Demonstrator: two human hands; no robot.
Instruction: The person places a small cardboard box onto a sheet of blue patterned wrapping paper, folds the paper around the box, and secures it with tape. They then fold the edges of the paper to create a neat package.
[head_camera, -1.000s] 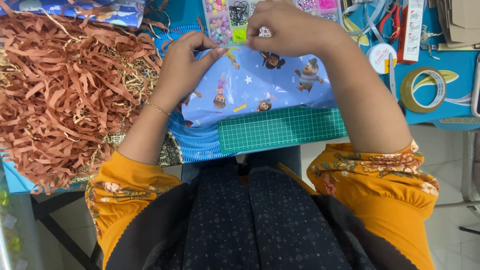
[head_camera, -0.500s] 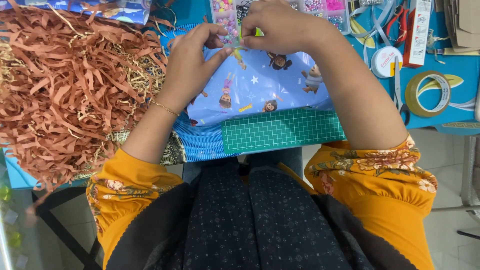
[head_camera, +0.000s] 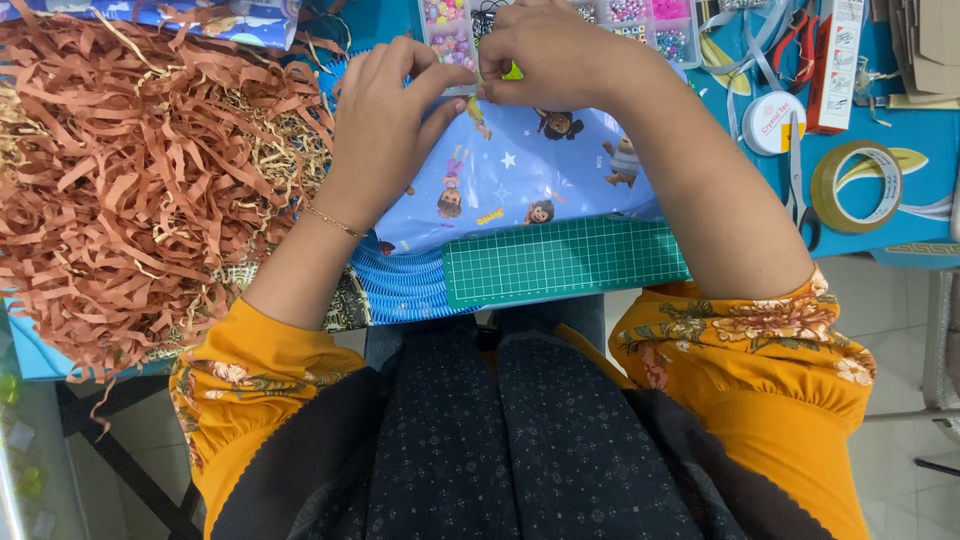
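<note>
Left hand (head_camera: 385, 125): grip pinching the top edge of the wrapping paper (head_camera: 520, 175).
Right hand (head_camera: 545, 55): grip clenched on the same edge, fingertips touching the left's.
Paper: on the table (head_camera: 920, 215), over the green mat (head_camera: 565, 262).
Shreds (head_camera: 140, 170): heaped just left.
Tape (head_camera: 855, 187): far right.

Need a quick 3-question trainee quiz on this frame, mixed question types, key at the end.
1. True or false: both hands, the left hand and the right hand, meet at the far edge of the blue wrapping paper.
2. Which lies nearest the person's body? A) roll of tape B) green cutting mat C) bead box
3. Fill in: the pile beside the left forearm is brown shredded ____.

Key: 1 true; 2 B; 3 paper.
</note>
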